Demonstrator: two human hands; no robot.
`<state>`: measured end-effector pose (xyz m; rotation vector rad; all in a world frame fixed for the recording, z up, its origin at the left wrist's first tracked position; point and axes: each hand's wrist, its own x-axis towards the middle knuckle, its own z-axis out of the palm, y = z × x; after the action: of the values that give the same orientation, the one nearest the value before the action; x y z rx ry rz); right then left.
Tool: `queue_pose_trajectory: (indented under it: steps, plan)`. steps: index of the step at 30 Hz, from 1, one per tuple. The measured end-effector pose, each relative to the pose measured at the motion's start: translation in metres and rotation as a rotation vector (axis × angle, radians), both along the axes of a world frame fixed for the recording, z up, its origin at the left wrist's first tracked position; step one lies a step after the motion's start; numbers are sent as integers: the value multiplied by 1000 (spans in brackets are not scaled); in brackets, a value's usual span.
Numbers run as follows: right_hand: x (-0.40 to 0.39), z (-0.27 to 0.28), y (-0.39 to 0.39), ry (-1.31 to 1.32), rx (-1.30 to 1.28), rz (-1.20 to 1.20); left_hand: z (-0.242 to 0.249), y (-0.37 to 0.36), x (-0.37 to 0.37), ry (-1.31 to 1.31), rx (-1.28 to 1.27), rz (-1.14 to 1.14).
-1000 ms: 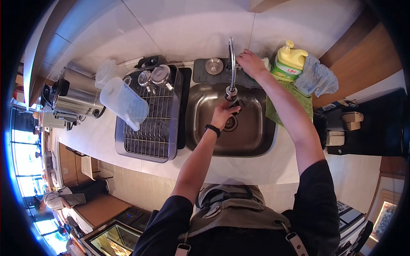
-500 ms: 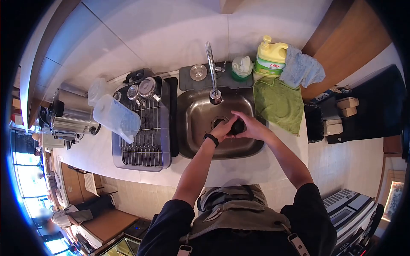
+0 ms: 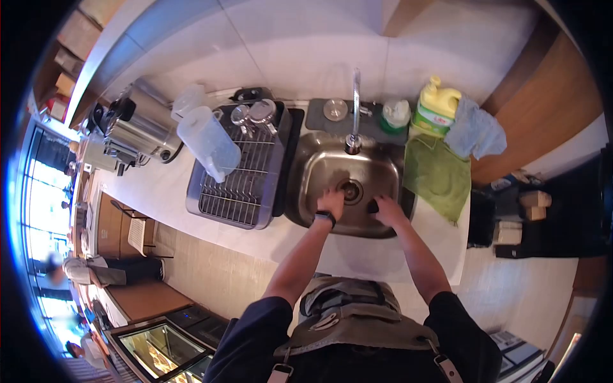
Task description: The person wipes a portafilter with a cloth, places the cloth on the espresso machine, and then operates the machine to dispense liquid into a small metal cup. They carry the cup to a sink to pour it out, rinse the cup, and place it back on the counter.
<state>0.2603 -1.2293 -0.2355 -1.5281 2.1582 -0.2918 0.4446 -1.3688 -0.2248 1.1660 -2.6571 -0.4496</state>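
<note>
Both of my hands are over the steel sink (image 3: 306,172). My left hand (image 3: 331,203) has a dark band at the wrist, its fingers apart and nothing in them, just left of the drain (image 3: 350,191). On the right side of the basin, my right hand (image 3: 388,209) has its fingers at a small dark object (image 3: 373,207), which is too small to name. The faucet (image 3: 353,137) hangs above the basin, behind both hands.
Left of the sink stands a dish rack (image 3: 236,204) with a plastic pitcher (image 3: 207,140) and glass jars. A green cloth (image 3: 440,172), a yellow soap bottle (image 3: 437,105) and a blue cloth (image 3: 476,131) lie to the right. People are at far left.
My hands, together around a dark round object before, are now apart, left and right of the drain. The camera view has shifted and turned, so the sink sits further right.
</note>
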Motion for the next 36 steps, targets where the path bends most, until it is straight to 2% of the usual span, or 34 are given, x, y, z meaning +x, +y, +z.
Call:
queue_pose_trajectory:
  steps: [1,3,4,6,8,10,12,13,15,16,17,18,19,20,22,24,25,27,28,30,31,33,34,36]
  plan:
    - [-5,7,-10,-86,-101,13,-7,-2,5,84,77,-22]
    - [-2,20,-5,-296,-248,40,4,12,6,380,435,-46]
    - [-3,39,-11,-332,-186,-1,16,30,14,378,520,-46]
    - [-7,120,-21,-249,-372,111,88,6,-11,422,613,-72]
    - [-17,210,-20,-288,-385,122,182,7,-12,554,627,-172]
    - [-20,288,-9,-376,-485,183,256,12,-9,695,367,-338]
    - [-21,334,5,-549,-513,235,306,24,-3,807,409,-428]
    - [-22,342,11,-636,-526,256,317,27,-1,859,430,-478]
    - [-25,312,10,-1037,-486,254,302,34,-2,933,719,-419]
    - [-25,285,7,-1236,-460,248,274,34,-4,953,896,-352]
    - [-23,240,3,-1455,-408,128,240,34,-7,970,1073,-283]
    - [-19,188,-5,-1670,-345,5,194,33,-13,932,982,-133]
    - [-12,140,-13,-1034,-243,32,144,30,-14,887,888,15]
    - [-3,99,-13,-402,-140,44,94,30,1,366,297,45]
    - [5,43,9,-458,-120,20,46,32,17,27,-105,57]
    - [-4,55,-10,-448,-202,44,40,18,15,395,249,22]
    - [1,96,-7,-429,-243,52,55,30,20,377,356,-53]
    - [-15,178,-25,-332,-430,148,161,4,10,372,496,-209]
    - [-17,215,-25,-280,-540,223,206,1,11,458,407,-281]
    - [-5,322,-11,-260,-543,232,283,3,12,615,271,-369]
    - [-5,348,-7,-348,-566,249,310,6,12,687,223,-392]
    - [-10,374,-2,-524,-617,280,341,21,14,770,154,-400]
    - [-18,362,-5,-680,-621,311,346,26,13,811,119,-408]
    - [-19,308,-10,-1176,-559,232,308,31,5,884,395,-378]
